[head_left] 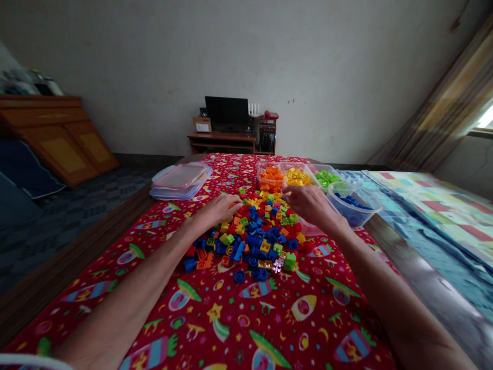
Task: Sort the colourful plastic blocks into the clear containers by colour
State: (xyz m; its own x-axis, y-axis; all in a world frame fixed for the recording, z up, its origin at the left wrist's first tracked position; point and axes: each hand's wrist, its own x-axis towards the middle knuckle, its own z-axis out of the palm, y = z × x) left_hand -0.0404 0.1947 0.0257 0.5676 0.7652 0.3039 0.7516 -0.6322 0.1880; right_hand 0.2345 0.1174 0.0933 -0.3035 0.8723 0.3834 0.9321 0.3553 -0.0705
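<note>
1. Left hand [226, 207]: palm down with bent fingers, over the left far side of a loose heap of small, studded plastic bricks [252, 239] in blue, red, yellow, green and orange. Whether it grips one, I cannot tell. Bricks lie close together beneath it, so a sweep of the fingers could scatter several.

2. Right hand [307, 201]: fingers curled downward above the heap's far right side, fingertips hidden; I cannot tell if it holds anything. A loose pinch could let a brick slip.

3. Just beyond the right hand stand a clear plastic box of orange bricks [265, 164] and a clear plastic box of yellow bricks [295, 164]. With those walls so near, a knuckle could catch a rim and shift a box.

4. Just right of the right hand, a round clear plastic tub with blue bricks [353, 217] sits near the table's edge. The right forearm passes close by; an outward elbow swing might nudge it over.

5. Nearer the body than both hands, a round blue plastic brick [239, 276] lies at the heap's fringe on a red patterned cloth [285, 308]. A dragging forearm could ruck the cloth and send bricks rolling.
</note>
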